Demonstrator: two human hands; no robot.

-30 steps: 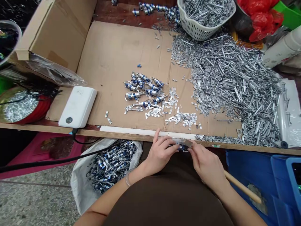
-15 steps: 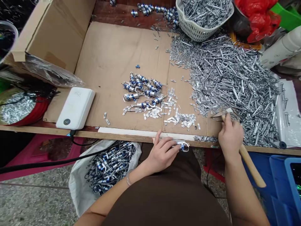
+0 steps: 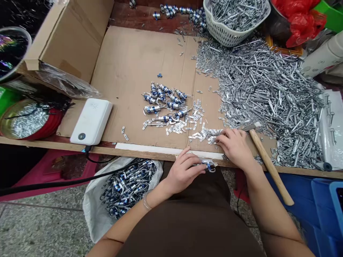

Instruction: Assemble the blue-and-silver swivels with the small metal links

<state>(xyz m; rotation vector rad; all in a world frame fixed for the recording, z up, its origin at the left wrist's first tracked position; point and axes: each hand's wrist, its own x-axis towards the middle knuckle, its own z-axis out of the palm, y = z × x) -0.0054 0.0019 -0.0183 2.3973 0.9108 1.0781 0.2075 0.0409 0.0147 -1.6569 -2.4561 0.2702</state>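
My left hand (image 3: pixel 184 171) is closed around a blue-and-silver metal hook fitting (image 3: pixel 209 165) at the table's front edge; the fitting's curved hook sticks out past my fingers. My right hand (image 3: pixel 235 148) reaches down to the small two-holed metal plates (image 3: pixel 199 135), its fingertips bent together at the right end of that scatter. Whatever those fingertips hold is too small to make out. Right of this hand a hammer (image 3: pixel 270 166) lies with its wooden handle jutting over the edge. Several finished-looking blue-and-silver fittings (image 3: pixel 166 100) lie on the cardboard (image 3: pixel 139 53).
A large heap of metal bolts (image 3: pixel 265 85) covers the right side, with a white basket (image 3: pixel 227 37) of similar parts behind. A white power bank (image 3: pixel 91 120) with a cable sits at left, near a cardboard box (image 3: pixel 72 46). Below the edge hangs a white sack (image 3: pixel 92 210) of fittings.
My right hand has let go of the hammer, which now lies at the table edge, and moved left to the small plates. My left hand stays on the fitting.
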